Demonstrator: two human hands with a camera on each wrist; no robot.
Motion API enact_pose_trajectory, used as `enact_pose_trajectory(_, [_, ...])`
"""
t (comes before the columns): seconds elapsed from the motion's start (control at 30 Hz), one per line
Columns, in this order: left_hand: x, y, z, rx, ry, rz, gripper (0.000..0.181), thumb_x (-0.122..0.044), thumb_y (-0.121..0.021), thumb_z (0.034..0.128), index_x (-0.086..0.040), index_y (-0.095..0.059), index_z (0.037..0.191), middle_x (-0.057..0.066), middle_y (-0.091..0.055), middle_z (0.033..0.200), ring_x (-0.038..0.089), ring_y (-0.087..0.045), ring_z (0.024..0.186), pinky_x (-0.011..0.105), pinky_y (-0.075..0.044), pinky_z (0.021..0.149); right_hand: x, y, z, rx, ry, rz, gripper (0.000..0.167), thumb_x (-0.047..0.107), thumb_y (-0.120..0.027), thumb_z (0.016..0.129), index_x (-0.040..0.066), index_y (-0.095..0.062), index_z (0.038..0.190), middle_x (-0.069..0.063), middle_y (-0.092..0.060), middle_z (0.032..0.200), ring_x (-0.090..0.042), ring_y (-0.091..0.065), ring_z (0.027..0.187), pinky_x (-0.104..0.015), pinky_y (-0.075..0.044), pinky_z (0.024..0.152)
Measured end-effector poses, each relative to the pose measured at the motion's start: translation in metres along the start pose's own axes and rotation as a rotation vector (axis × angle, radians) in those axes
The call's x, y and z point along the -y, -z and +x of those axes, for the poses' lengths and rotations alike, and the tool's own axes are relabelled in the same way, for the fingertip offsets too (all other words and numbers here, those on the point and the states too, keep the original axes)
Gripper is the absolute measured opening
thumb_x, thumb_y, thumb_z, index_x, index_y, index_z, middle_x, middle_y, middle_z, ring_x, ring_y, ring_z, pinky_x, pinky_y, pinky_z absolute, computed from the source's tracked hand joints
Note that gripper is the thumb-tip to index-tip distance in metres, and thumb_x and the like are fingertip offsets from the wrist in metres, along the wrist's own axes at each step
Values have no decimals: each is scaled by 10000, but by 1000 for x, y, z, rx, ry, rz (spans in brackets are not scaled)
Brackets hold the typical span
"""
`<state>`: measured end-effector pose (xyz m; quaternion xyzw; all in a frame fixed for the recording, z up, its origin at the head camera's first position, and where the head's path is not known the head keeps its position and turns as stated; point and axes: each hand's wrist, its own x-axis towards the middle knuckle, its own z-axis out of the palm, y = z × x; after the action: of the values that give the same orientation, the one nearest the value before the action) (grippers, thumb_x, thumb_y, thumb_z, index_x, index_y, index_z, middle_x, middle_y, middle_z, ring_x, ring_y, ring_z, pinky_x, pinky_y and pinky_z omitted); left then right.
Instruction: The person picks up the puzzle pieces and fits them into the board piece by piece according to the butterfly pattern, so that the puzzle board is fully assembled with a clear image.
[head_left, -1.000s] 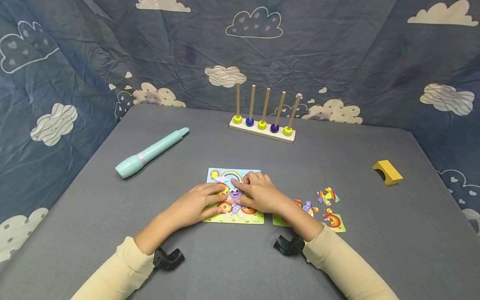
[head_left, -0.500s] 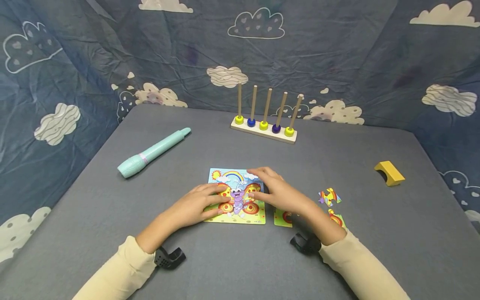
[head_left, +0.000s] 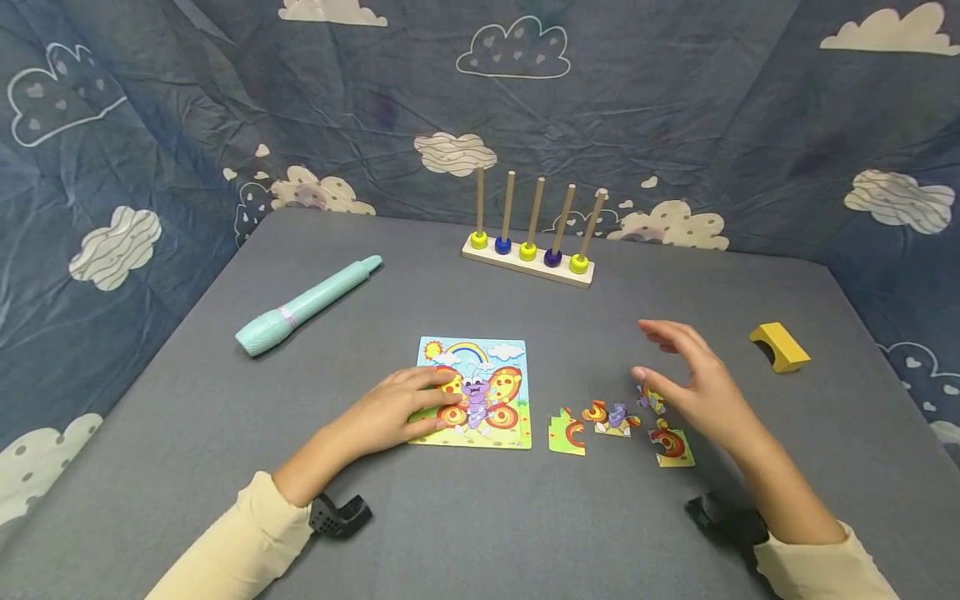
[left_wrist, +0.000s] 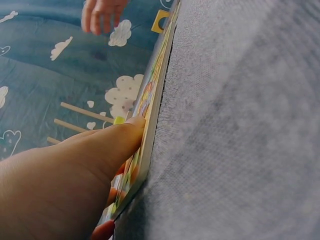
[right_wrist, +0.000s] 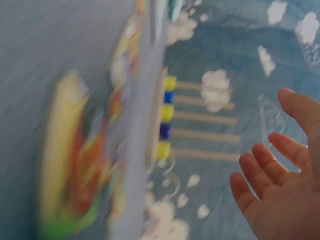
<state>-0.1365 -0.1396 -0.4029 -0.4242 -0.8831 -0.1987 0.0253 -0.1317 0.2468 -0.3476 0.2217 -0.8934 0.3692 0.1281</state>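
Cream sleeves (head_left: pixel 217 550), rumpled cuffs (head_left: pixel 272 508), curved black wrist devices (head_left: pixel 340 517), left one perforated, bare hands (head_left: pixel 397 406)

So both arms come in from the bottom corners, with cream sleeves (head_left: pixel 225 542) bunched up so the forearms are bare. Left hand (head_left: pixel 401 406) is palm down and resting flat-ish, fingers (head_left: pixel 431 399) spread a bit and pretty straight, all aimed over toward the right side. From the left wrist cam you mostly get the thumb (left_wrist: pixel 120 137) stretched out, the rest mostly hidden behind it. Right hand (head_left: pixel 701 387) is lifted and well apart from the left one, thumb spaced away from the other fingers, gently curved. The right wrist cam shows the palm side, digits fanned out loosely.
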Motion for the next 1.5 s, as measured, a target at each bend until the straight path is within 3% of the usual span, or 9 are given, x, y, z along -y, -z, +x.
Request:
enact_pose_trajectory(0.23, [2,-2,-1,-20,5,-12,363,-331,-598,861,-196,-600,1198,32,-449,1320,241,-370,1217,440,-277,973,-43,8,-17,55,-106,7,590,49,-697,776,41,-433,1303,-120,-457,1235,-73,-396,1084,-95,-274,847])
enact_pose_trajectory(0.43, [3,-3,-2,-11,29,-31,361,-343,-590,863,-215,-597,1200,6,-440,1328,212,-356,1227,427,-266,980,-61,14,-25,227,-219,13,588,180,-664,825,37,-393,1327,-191,-431,1279,-339,-405,1113,-415,-314,876])
enact_pose_trajectory(0.53, [3,-3,-1,-12,30,-40,352,-337,-588,865,-217,-599,1195,4,-441,1326,203,-355,1227,425,-266,977,-67,15,-26,297,-258,31,612,222,-668,821,26,-388,1329,-211,-414,1298,-378,-376,1138,-520,-284,866])
enact_pose_trajectory(0.8, [4,-4,-1,-13,35,-56,349,-345,-580,868,-222,-598,1194,-11,-437,1328,178,-345,1232,411,-258,981,-75,18,-28,375,-253,62,551,209,-671,814,55,-460,1299,-169,-434,1304,-243,-325,1199,-554,-254,897])
enact_pose_trajectory(0.9, [4,-4,-2,-16,31,-53,346,-343,-581,868,-219,-601,1190,-4,-442,1324,187,-353,1227,416,-263,978,-76,19,-28,394,-249,45,520,201,-660,825,64,-475,1291,-157,-443,1301,-215,-333,1200,-462,-281,925])
enact_pose_trajectory(1.07, [4,-4,-2,-10,37,-54,341,-345,-575,872,-223,-601,1190,-4,-442,1322,188,-356,1224,410,-261,978,-78,21,-31,390,-220,-32,506,193,-666,819,50,-493,1272,-141,-481,1262,-104,-385,1123,-150,-306,849])
enact_pose_trajectory(1.2, [4,-5,-2,-6,37,-51,337,-342,-573,873,-232,-599,1191,-12,-439,1324,179,-355,1224,401,-261,979,-77,20,-32,343,-192,-72,477,185,-687,801,11,-538,1219,-175,-500,1196,-231,-413,1111,-374,-340,898])
enact_pose_trajectory(1.3, [5,-5,-2,-8,36,-49,336,-343,-574,873,-236,-599,1190,-15,-439,1324,178,-356,1222,401,-264,977,-75,17,-32,304,-174,-108,457,190,-695,795,-7,-563,1185,-188,-508,1142,-360,-427,1070,-536,-334,819])
enact_pose_trajectory(1.5, [5,-5,-2,-8,43,-56,341,-349,-570,875,-239,-595,1197,-20,-432,1331,181,-347,1229,409,-258,981,-67,13,-27,249,-137,-141,463,177,-695,795,47,-556,1217,-105,-517,1077,-209,-474,895,-308,-392,725])
